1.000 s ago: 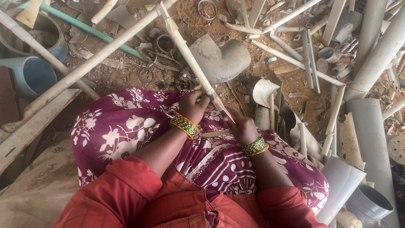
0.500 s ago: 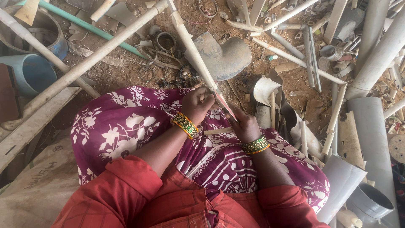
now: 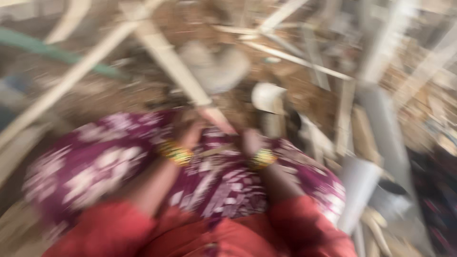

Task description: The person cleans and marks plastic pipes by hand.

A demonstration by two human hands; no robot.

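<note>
Nearest to us are the red sleeves and the purple flowered cloth (image 3: 143, 176) across our lap, and we take that cloth as our landmark. Just above its upper edge sit both hands, each with a gold bangle at the wrist. Our left hand (image 3: 190, 135) appears closed around the near end of the long pale stick (image 3: 178, 71), though the blur is heavy and we cannot see the fingers. Our right hand (image 3: 251, 142) lies just beside it, close to the reddish tip of the stick; whether its grip is shut on anything we cannot tell.

The stick runs from the cloth's upper edge up and away to the left, over the littered ground. To work it well, we judge it best to keep the near end braced low against the cloth, hold both hands close together, and steady our head so the tip stays in sight.

Beyond the cloth lie a curved grey pipe piece (image 3: 216, 66), and further right, grey pipes (image 3: 381, 119) and loose slats.
</note>
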